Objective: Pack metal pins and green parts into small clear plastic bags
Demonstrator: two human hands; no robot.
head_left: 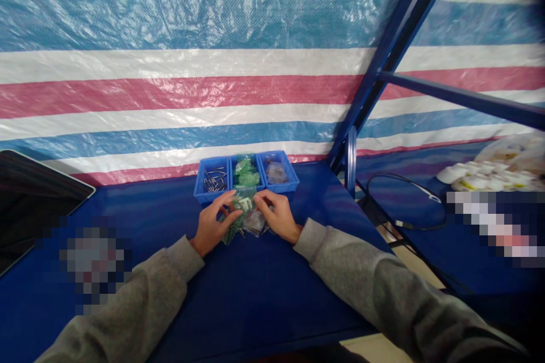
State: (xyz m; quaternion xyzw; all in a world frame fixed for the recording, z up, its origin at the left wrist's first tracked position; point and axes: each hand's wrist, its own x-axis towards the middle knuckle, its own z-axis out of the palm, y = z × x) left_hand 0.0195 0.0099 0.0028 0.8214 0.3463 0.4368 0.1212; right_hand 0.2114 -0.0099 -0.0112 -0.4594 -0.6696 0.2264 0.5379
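Both hands meet over the blue table, just in front of three blue bins. A green-tinted clear plastic bag is held between them, with a small white piece showing inside. My left hand pinches its left side with thumb and forefinger. At the upper right edge of the same bag are the closed fingertips of my right hand. Beneath the hands lie more small bags, one of them a clear bag. The left bin contains metal pins, the middle bin green bags, the right bin clear bags.
A dark screen stands at the left on the blue table. A blue metal frame rises behind the table's right side. Further right, a black cable and white rolls lie on another blue surface. Striped sheeting hangs behind.
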